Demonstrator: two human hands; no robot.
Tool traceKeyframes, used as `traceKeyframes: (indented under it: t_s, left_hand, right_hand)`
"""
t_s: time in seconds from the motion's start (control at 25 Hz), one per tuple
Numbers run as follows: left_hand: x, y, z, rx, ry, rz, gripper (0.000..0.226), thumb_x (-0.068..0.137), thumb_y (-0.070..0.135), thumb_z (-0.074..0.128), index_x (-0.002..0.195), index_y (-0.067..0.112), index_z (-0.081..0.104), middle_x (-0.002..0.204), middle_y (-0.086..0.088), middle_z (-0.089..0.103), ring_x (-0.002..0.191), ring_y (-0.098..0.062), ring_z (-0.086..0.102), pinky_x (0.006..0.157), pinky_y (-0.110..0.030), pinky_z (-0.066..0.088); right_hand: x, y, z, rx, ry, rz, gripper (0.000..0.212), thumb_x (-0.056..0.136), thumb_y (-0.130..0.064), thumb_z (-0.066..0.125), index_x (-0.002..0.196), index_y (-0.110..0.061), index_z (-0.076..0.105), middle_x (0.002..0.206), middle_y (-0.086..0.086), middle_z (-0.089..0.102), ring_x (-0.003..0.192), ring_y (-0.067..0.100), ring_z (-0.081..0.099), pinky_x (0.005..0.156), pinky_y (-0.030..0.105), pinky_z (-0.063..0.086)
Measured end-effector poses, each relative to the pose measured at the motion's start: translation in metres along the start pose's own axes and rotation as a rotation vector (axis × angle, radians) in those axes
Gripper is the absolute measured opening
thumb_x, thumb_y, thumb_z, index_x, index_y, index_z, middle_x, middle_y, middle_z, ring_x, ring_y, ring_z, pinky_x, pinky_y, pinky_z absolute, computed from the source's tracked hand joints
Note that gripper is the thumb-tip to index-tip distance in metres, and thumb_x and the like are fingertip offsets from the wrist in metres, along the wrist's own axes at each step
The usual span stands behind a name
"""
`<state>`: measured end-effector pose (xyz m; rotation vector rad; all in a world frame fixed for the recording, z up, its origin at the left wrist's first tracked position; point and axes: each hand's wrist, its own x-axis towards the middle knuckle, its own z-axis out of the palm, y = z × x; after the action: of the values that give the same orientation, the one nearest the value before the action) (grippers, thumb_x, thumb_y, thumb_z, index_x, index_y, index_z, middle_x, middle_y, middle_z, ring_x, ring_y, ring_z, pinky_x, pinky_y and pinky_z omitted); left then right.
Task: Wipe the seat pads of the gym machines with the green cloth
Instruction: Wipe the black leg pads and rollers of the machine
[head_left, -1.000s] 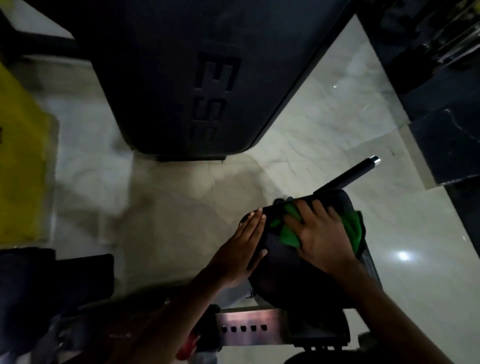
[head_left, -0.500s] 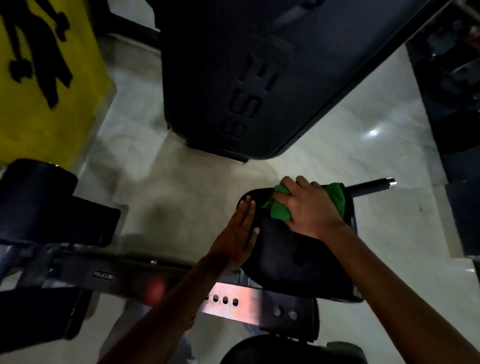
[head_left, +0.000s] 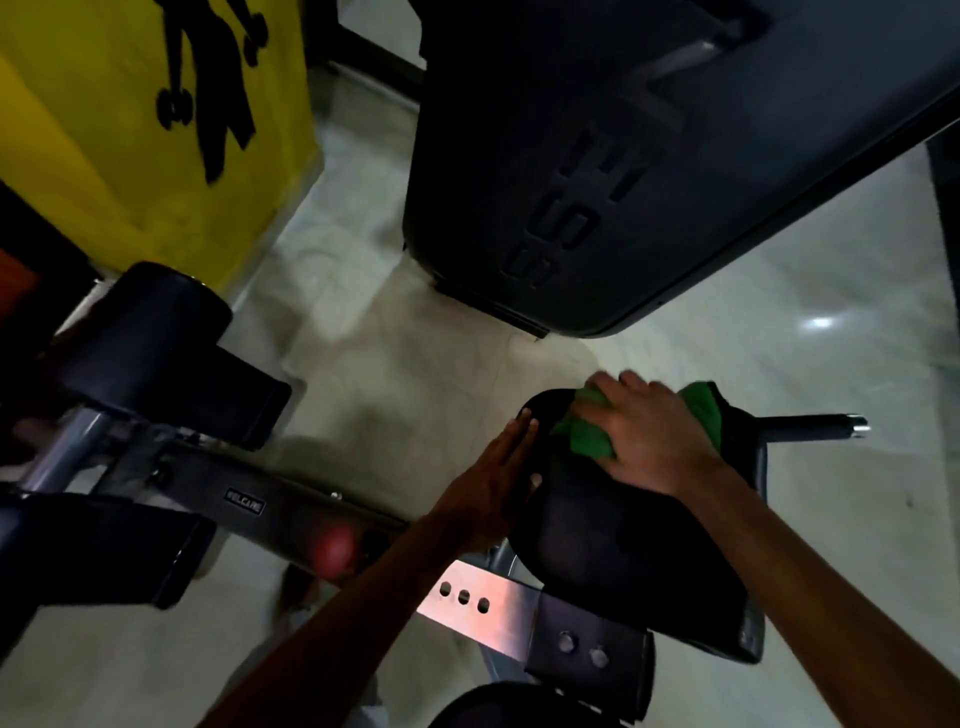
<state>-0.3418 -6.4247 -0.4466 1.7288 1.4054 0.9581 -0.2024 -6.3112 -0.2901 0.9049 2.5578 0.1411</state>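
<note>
Green cloth (head_left: 587, 439) lies bunched under the right hand (head_left: 654, 441), which presses it onto the far end of the black seat pad (head_left: 613, 545). Folds of it show on both sides of that hand: a wad toward the left hand and a flap past the knuckles on the outer side. How tightly the right fingers curl into the fabric I cannot tell, since their tips are blurred, but the palm lies over the cloth and bears down on it. The left hand (head_left: 493, 483) has straight fingers laid flat against the pad's near-left edge, apparently steadying it; it holds nothing. The two hands are close but not touching, with a strip of bare pad between them.

As a judgement, the wiping of this pad is under way and not finished. The cloth sits at the end farthest from the person, and the broad stretch of pad below the right wrist shows no sign either way of having been wiped; the dim light hides any streaks. Beyond the left hand stand other black pads, a roller pad (head_left: 150, 332) and a flat pad (head_left: 104, 551), on the steel frame (head_left: 291, 512). These look untouched at present, so most of the task probably remains.
</note>
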Motion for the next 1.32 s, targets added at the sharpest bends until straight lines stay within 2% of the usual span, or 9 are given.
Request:
traceKeyframes:
  t_s: [0.12,0.24,0.32,0.48,0.56,0.76,0.96,1.2,1.32]
  left_hand:
    - [-0.003,0.003,0.004,0.001,0.03,-0.041,0.07,0.098,0.054,0.018,0.147,0.004,0.016,0.156,-0.009,0.013,0.144,-0.026,0.018,0.115,-0.032,0.023]
    - [-0.007,0.001,0.007,0.009,0.019,-0.045,0.072,0.097,0.056,0.013,0.149,0.005,0.016,0.158,-0.012,0.012,0.145,-0.028,0.017,0.116,-0.036,0.023]
    - [-0.007,0.0,0.005,0.031,-0.005,-0.055,0.07,0.096,0.059,0.01,0.149,0.012,0.008,0.159,-0.009,0.008,0.146,-0.026,0.014,0.117,-0.036,0.02]
    - [-0.029,-0.012,-0.002,0.151,-0.004,-0.072,0.065,0.098,0.057,0.013,0.149,0.018,0.01,0.158,-0.004,0.013,0.145,-0.021,0.017,0.116,-0.037,0.023]
    - [-0.057,-0.025,-0.007,0.188,-0.027,-0.119,0.067,0.097,0.058,0.013,0.15,0.018,0.011,0.158,0.0,0.01,0.145,-0.014,0.014,0.115,-0.042,0.024]
    - [-0.121,-0.048,-0.026,0.292,0.008,-0.253,0.057,0.102,0.046,0.018,0.146,0.009,0.025,0.149,-0.016,0.035,0.134,-0.034,0.039,0.104,-0.055,0.037]
    - [-0.145,-0.069,-0.041,0.433,-0.061,-0.456,0.066,0.1,0.046,0.016,0.133,0.0,0.051,0.135,-0.02,0.053,0.121,-0.04,0.052,0.095,-0.064,0.036]
    - [-0.154,-0.083,-0.043,0.334,-0.062,-0.49,0.054,0.091,0.03,0.036,0.121,-0.01,0.057,0.123,-0.032,0.057,0.109,-0.052,0.056,0.082,-0.065,0.048]
    - [-0.155,-0.086,-0.045,0.315,-0.046,-0.458,0.062,0.098,0.042,0.028,0.124,-0.008,0.055,0.127,-0.031,0.054,0.114,-0.053,0.052,0.087,-0.066,0.043]
  right_hand:
    - [0.018,-0.002,0.004,0.036,-0.005,0.124,0.055,0.071,-0.038,0.071,0.123,-0.024,0.059,0.12,0.007,0.052,0.101,0.029,0.05,0.078,0.037,0.042]
    - [-0.01,-0.019,0.011,0.037,0.063,-0.137,0.058,0.041,-0.037,0.082,0.096,-0.024,0.07,0.104,0.008,0.063,0.082,0.029,0.059,0.063,0.035,0.046]
    - [-0.02,-0.02,0.017,0.017,0.05,-0.238,0.057,0.038,-0.04,0.081,0.093,-0.026,0.07,0.103,0.006,0.063,0.079,0.027,0.06,0.059,0.034,0.046]
    - [0.027,-0.007,0.004,0.047,-0.018,0.048,0.051,0.076,-0.039,0.065,0.123,-0.022,0.056,0.122,0.008,0.05,0.104,0.03,0.05,0.076,0.037,0.041]
    - [0.033,-0.019,0.007,-0.01,-0.067,0.094,0.053,0.081,-0.041,0.059,0.131,-0.026,0.048,0.13,0.006,0.043,0.112,0.028,0.044,0.083,0.036,0.038]
    - [0.006,-0.052,0.022,-0.019,-0.016,-0.347,0.054,0.041,-0.039,0.078,0.093,-0.026,0.069,0.1,0.005,0.063,0.077,0.026,0.06,0.058,0.031,0.043]
    - [0.048,-0.044,0.022,-0.031,0.007,0.026,0.044,0.063,-0.028,0.075,0.104,-0.015,0.067,0.105,0.015,0.057,0.088,0.037,0.054,0.066,0.04,0.042]
    - [0.019,-0.072,0.022,-0.036,-0.069,-0.394,0.044,0.055,-0.04,0.067,0.097,-0.026,0.066,0.104,0.005,0.06,0.084,0.026,0.057,0.061,0.035,0.045]
    - [0.056,-0.058,0.018,-0.057,-0.106,-0.098,0.043,0.077,-0.035,0.062,0.118,-0.023,0.059,0.122,0.008,0.049,0.107,0.031,0.048,0.077,0.04,0.043]
